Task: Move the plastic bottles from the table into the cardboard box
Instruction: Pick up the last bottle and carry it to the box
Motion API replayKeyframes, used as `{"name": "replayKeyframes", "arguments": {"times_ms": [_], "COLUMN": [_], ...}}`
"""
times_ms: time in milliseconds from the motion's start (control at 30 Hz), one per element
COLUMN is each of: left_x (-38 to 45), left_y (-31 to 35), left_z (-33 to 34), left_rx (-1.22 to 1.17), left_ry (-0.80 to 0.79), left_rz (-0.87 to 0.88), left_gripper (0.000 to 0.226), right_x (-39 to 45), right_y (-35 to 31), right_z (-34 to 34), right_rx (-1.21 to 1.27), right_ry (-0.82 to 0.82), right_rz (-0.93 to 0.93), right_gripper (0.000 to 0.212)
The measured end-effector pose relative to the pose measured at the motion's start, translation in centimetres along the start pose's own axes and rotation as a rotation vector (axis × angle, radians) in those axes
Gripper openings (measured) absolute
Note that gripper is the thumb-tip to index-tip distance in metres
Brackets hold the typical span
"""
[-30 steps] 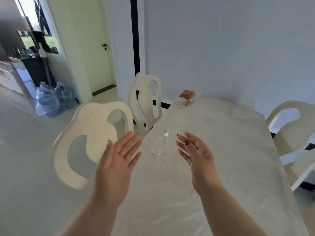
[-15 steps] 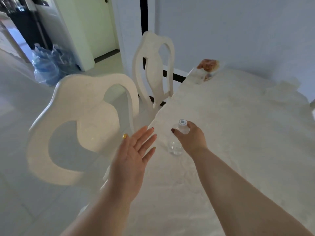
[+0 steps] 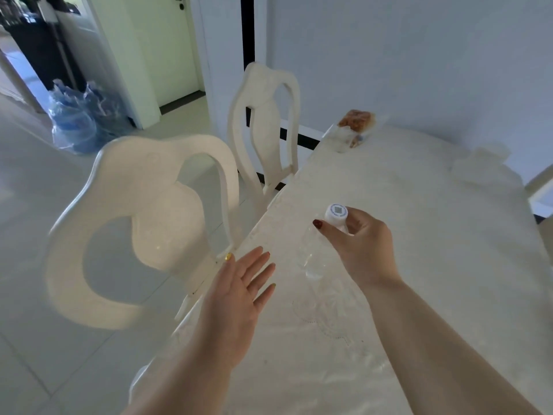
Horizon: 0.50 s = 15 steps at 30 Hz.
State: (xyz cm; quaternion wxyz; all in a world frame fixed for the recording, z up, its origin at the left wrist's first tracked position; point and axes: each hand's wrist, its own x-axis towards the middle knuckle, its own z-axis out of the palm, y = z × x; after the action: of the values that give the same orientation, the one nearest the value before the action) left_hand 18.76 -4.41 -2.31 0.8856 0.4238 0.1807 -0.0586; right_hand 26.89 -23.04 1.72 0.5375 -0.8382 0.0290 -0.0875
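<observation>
A clear plastic bottle (image 3: 311,256) with a white cap stands on the cream-covered table (image 3: 434,265), near its left edge. My right hand (image 3: 359,247) is closed around the bottle's neck just below the cap. My left hand (image 3: 239,295) hovers flat and open to the left of the bottle, fingers spread, over the table's edge and not touching the bottle. No cardboard box is in view.
Two white chairs (image 3: 143,229) (image 3: 266,127) stand along the table's left side. A wrapped bread packet (image 3: 354,124) and a clear plastic item (image 3: 481,166) lie at the far end. Blue water jugs (image 3: 77,121) sit on the floor by the doorway.
My right hand reached forward and closed on the bottle's neck. The view moved closer to the table. My left hand stayed open beside the bottle.
</observation>
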Motion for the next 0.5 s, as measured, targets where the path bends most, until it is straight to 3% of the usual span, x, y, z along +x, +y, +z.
{"name": "replayKeyframes", "arguments": {"times_ms": [133, 300, 500], "left_x": [-2.2, -7.3, -16.4], "left_y": [-0.1, 0.0, -1.1], "left_z": [0.5, 1.4, 3.1], "left_rx": [-0.022, -0.086, -0.145], "left_ry": [-0.028, -0.172, -0.385], "left_rz": [-0.102, -0.269, -0.422], "left_gripper": [0.06, 0.072, 0.084], "right_x": [-3.8, -11.7, -23.7], "right_y": [-4.9, -10.5, -13.9], "right_z": [-4.5, -10.0, -15.8], "right_rx": [-0.005, 0.002, -0.006], "right_ry": [0.044, 0.144, 0.322], "right_rz": [-0.128, -0.261, -0.233], "right_gripper": [0.016, 0.01, 0.015]}}
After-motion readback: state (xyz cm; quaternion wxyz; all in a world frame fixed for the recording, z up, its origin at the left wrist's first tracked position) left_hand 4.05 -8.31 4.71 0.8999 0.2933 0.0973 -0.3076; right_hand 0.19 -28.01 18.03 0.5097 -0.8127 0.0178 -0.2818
